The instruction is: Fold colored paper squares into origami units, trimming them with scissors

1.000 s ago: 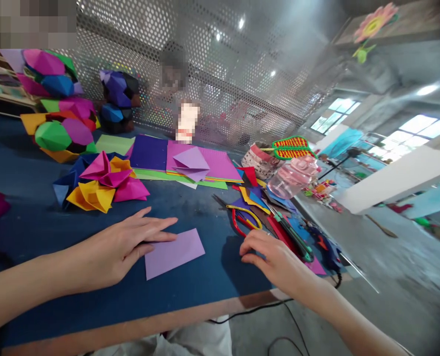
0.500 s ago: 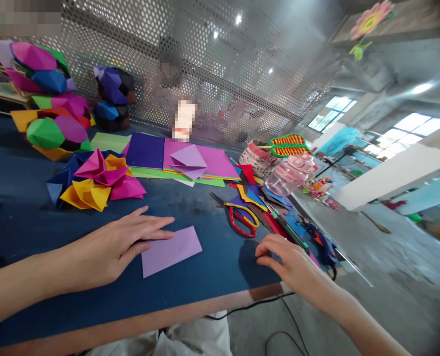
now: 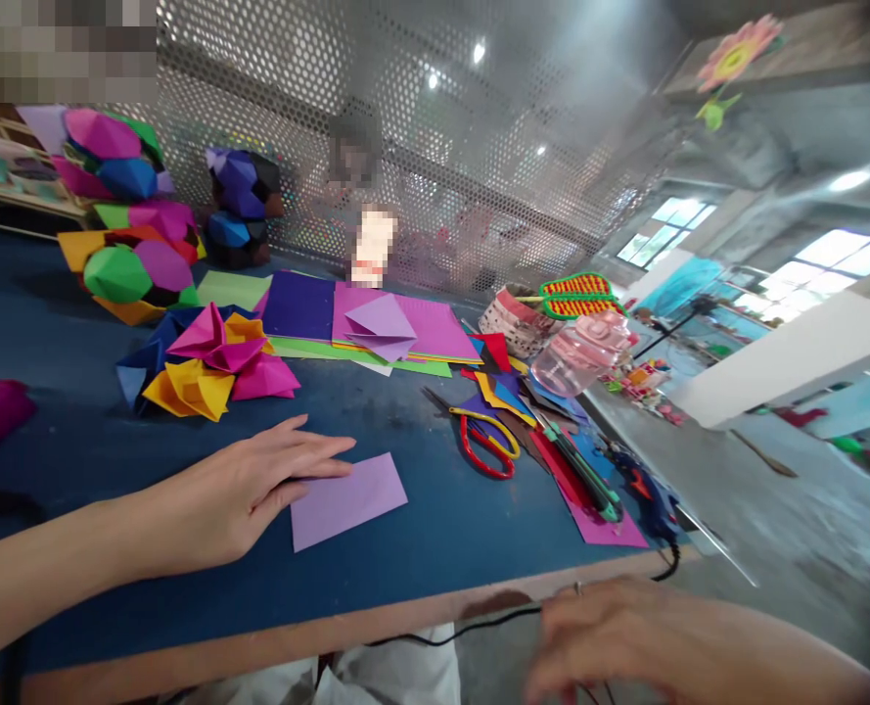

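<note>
A folded lilac paper (image 3: 357, 499) lies flat on the blue tabletop. My left hand (image 3: 258, 480) rests on its upper left corner, fingers stretched out. Smeared by motion, my right hand (image 3: 596, 627) is beyond the table's front edge, near a black cable (image 3: 471, 629); its fingers are too blurred to read. Scissors (image 3: 485, 441) with red and yellow handles lie to the right of the lilac paper. Behind my left hand sits a cluster of pink, yellow and blue folded paper pieces (image 3: 214, 357).
Paper sheets (image 3: 435, 328) lie along the back, topped by a folded lilac piece (image 3: 380, 328). On the right are paper scraps, a green cutter (image 3: 581, 475), a dark blue tool (image 3: 647, 494) and a pink bottle (image 3: 577, 357). Multicoloured paper balls (image 3: 137, 269) stand back left before a perforated metal screen (image 3: 435, 166).
My right hand has moved down and off the table past its front edge. My left hand stays on the lilac paper. The camera view has shifted slightly.
</note>
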Available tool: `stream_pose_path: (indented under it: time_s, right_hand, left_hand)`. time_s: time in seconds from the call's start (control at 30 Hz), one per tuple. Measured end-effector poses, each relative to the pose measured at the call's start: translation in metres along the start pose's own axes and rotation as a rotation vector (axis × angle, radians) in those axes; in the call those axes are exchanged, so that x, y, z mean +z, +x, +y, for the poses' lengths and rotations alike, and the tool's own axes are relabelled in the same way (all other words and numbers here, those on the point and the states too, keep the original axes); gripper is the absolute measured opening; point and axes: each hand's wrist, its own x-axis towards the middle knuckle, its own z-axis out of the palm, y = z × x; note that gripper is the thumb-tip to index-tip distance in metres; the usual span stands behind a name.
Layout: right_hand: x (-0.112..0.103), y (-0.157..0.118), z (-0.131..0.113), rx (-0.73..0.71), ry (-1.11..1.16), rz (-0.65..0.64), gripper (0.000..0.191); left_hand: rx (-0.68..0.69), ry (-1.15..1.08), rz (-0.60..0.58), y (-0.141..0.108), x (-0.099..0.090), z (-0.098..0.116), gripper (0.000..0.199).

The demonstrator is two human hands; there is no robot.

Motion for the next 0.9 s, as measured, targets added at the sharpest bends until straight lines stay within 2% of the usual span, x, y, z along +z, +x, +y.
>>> stream_pose_path:
  time_s: [0.03,0.07,0.13,0.2,0.3,0.37,0.5,0.7,0.9]
  right_hand:
    - [-0.002,0.009,-0.003,-0.026,0.037,-0.056,0.045]
    - [-0.004,0.020,-0.004,-0.013,0.071,-0.033,0.037]
    - [-0.006,0.046,-0.005,-0.029,0.119,0.126,0.021]
    - [-0.008,0.072,-0.005,-0.054,0.119,0.238,0.018]
    - [-0.012,0.107,-0.001,-0.085,-0.070,0.453,0.017]
    - [-0.017,0.126,0.005,-0.014,-0.297,0.572,0.017]
    - [-0.023,0.153,0.025,0.033,-0.408,0.618,0.013]
    - [-0.020,0.166,0.036,0.034,-0.476,0.601,0.015]
    - [-0.020,0.141,0.027,0.011,-0.466,0.591,0.016]
  left_hand:
    - [-0.013,0.007,0.000,0.000,0.000,0.001,0.049]
    - [-0.027,0.014,0.001,-0.001,0.000,0.001,0.049]
    - [-0.045,0.023,0.011,-0.002,-0.001,0.003,0.049]
    - [-0.042,0.019,0.039,-0.002,-0.001,0.006,0.048]
    - [-0.023,0.006,0.077,-0.003,-0.004,0.009,0.048]
    - [-0.014,0.000,0.080,-0.003,-0.005,0.010,0.047]
    - [-0.019,-0.021,0.062,-0.004,-0.006,0.008,0.048]
    - [-0.043,-0.056,0.045,-0.002,-0.006,0.006,0.048]
    - [-0.060,-0.069,0.047,-0.003,-0.006,0.007,0.051]
